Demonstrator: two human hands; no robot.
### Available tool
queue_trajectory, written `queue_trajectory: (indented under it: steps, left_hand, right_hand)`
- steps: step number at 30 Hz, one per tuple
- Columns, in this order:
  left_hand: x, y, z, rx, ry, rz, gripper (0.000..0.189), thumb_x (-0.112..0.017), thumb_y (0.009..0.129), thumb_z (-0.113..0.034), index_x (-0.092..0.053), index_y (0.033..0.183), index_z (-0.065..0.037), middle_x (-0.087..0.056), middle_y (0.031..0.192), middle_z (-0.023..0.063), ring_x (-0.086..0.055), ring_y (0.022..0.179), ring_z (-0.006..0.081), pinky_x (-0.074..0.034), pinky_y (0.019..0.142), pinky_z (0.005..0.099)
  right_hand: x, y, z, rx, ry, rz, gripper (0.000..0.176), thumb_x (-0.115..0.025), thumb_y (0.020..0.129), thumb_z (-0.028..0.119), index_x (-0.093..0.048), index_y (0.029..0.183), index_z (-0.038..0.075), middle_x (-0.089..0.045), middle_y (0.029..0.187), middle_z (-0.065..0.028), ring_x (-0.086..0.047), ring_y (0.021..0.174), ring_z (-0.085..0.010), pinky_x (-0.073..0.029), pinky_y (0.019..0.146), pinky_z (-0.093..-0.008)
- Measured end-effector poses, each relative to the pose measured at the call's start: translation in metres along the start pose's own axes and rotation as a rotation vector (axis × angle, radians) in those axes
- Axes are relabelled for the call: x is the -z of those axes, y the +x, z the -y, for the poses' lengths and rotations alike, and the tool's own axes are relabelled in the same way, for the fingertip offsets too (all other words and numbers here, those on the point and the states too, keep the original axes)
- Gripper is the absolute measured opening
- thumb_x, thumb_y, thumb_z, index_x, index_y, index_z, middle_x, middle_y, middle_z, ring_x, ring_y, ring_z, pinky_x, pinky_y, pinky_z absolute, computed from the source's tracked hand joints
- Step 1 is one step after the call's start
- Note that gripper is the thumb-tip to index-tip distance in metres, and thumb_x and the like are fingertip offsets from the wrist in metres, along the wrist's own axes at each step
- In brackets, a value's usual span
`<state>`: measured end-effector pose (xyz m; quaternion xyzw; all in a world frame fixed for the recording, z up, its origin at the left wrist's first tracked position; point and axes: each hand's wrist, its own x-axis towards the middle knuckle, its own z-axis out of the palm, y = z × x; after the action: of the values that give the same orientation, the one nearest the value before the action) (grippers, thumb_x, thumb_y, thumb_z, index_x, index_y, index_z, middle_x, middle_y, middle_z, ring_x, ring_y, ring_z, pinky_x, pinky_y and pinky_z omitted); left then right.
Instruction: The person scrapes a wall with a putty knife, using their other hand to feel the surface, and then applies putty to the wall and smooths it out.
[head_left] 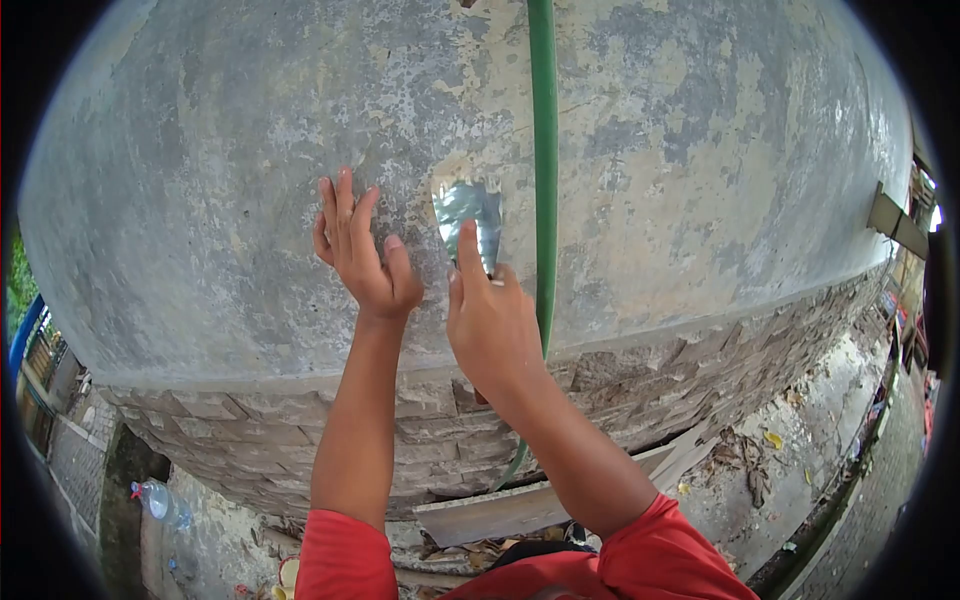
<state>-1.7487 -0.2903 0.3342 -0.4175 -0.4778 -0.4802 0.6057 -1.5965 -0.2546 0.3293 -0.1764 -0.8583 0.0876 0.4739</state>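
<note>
One green hose (545, 170) beside scraper (480, 205), bottle (160, 502) below

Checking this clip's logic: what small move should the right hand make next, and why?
Probably slide the scraper slightly up the wall: the right hand grips it, index finger along the blade, and patchy coating shows just above.

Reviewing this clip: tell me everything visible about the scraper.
The scraper has a flat, shiny, reflective blade, apparently metal, flaring from a narrow base to a wide edge that points up along the mottled wall. How firmly it presses there can't be told. The right hand grips it, index finger laid along the blade. Its handle is mostly hidden; a brownish bit below the hand may be its end.
</note>
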Motion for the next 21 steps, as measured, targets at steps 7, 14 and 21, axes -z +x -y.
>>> queue_trajectory:
  steps: [7,14,21]
  left_hand:
    - [0.0,-0.001,0.0,-0.002,-0.013,-0.02,0.048,-0.033,0.089,-0.024,-0.054,0.122,0.004,-0.045,0.142,0.022,-0.032,0.138,0.0381,-0.011,0.112,0.0457]
    - [-0.001,0.001,0.0,-0.001,-0.041,-0.049,0.055,-0.032,0.089,-0.035,-0.055,0.119,0.004,-0.047,0.139,0.0246,-0.034,0.137,0.0386,-0.01,0.112,0.0438]
    - [-0.003,0.0,0.001,-0.035,-0.021,-0.04,0.054,-0.031,0.088,-0.034,-0.056,0.119,0.004,-0.047,0.139,0.0246,-0.034,0.137,0.0392,-0.011,0.112,0.0439]
  right_hand:
    - [0.001,0.009,-0.009,0.002,0.019,-0.081,0.051,-0.055,0.093,0.016,-0.041,0.142,0.01,-0.06,0.082,-0.0308,-0.063,0.069,-0.0449,-0.051,0.058,-0.0476]
    - [-0.004,-0.006,-0.014,-0.016,0.042,-0.027,0.054,-0.056,0.092,0.016,-0.04,0.143,0.01,-0.059,0.081,-0.0259,-0.061,0.061,-0.0406,-0.05,0.054,-0.0465]
    - [-0.009,-0.029,-0.024,-0.046,0.072,0.02,0.052,-0.055,0.092,0.015,-0.04,0.142,0.01,-0.057,0.077,-0.0256,-0.06,0.063,-0.0415,-0.048,0.053,-0.0457]
